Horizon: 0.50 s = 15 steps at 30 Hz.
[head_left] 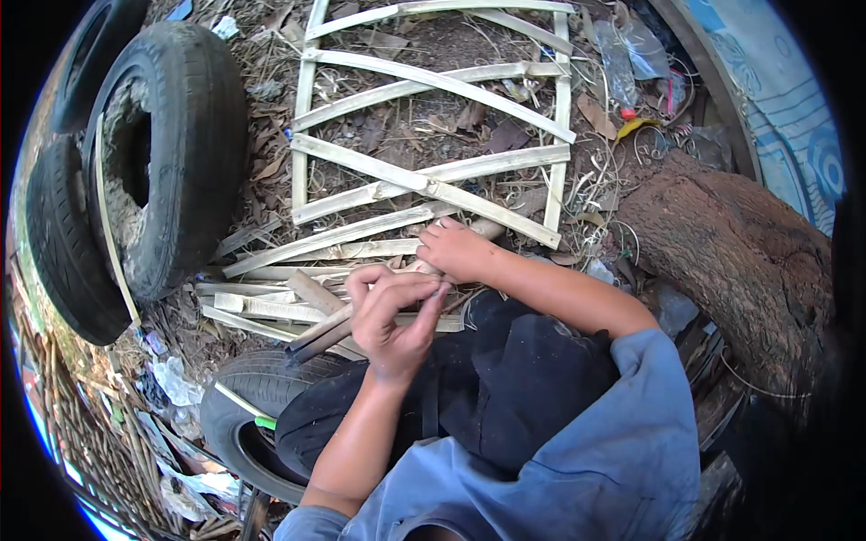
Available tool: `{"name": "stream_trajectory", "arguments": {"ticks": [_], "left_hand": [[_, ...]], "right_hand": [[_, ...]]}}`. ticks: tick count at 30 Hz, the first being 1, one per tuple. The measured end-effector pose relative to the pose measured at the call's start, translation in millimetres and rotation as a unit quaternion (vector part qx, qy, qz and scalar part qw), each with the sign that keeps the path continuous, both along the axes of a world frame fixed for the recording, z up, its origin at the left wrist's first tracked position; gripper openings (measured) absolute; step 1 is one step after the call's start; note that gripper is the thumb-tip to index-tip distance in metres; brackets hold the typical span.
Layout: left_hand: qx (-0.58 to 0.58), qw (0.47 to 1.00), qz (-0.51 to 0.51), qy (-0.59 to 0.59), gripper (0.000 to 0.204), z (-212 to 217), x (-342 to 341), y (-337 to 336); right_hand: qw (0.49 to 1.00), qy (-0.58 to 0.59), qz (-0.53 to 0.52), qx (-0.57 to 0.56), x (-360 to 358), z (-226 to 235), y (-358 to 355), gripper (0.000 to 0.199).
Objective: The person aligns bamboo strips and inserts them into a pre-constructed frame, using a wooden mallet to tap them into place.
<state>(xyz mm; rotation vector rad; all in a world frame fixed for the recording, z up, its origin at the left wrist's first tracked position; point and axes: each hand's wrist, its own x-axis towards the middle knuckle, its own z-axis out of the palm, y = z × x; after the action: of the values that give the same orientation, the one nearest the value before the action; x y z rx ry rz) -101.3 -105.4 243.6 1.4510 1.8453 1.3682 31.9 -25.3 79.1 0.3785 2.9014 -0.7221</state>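
Head view: bamboo lattice [433, 135] lies beyond both hands, tyres [171, 153] left.

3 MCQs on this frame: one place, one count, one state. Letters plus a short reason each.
1. Where does the bamboo lattice frame lie?
A. On the leaf-strewn ground ahead of the hands
B. Propped upright against the log
C. On top of the tyres

2. How many tyres stand stacked at the left?
A. One
B. Three
C. Six

3. What is the left hand doing?
A. Lying flat and open on the ground
B. Fingers curled round a dark stick
C. Resting on the log

Answers:
1 A: the frame lies flat among dry leaves beyond the right hand.
2 B: three upright tyres lean together at the left; another lies apart near the knee.
3 B: the fingers close over the dark stick, above loose bamboo strips.
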Motion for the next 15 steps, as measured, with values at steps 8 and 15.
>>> {"name": "stream_trajectory", "arguments": {"ticks": [8, 15], "left_hand": [[0.053, 0.992, -0.116, 0.010, 0.023, 17, 16, -9], [0.059, 0.988, -0.140, 0.028, 0.027, 8, 22, -14]], "right_hand": [[0.946, -0.032, -0.067, -0.316, 2, 38, -3, 0.063], [0.860, 0.056, -0.217, -0.459, 29, 57, 4, 0.055]]}}
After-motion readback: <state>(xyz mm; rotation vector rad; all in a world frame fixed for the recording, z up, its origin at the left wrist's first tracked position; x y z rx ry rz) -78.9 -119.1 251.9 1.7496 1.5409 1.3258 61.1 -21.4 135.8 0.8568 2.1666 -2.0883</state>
